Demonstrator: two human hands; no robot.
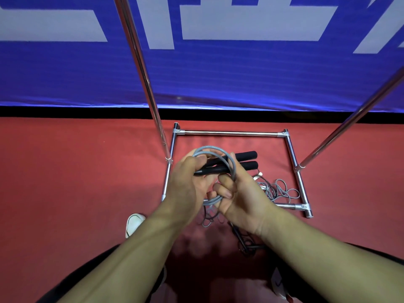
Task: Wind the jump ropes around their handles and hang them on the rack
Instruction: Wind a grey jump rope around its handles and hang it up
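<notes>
Two black jump rope handles lie side by side, pointing right, and my left hand grips their near ends. A grey rope loops over the handles in an arc. My right hand pinches that rope below the handles, fingers curled round it. Loose grey rope lies in a tangle on the red floor inside the rack's base. A second, darker rope lies on the floor under my right wrist. The chrome rack stands in front of me.
The rack's two upright poles rise left and right of my hands, and its base frame forms a rectangle on the red floor. A blue banner hangs behind. My white shoes show at lower left and lower right.
</notes>
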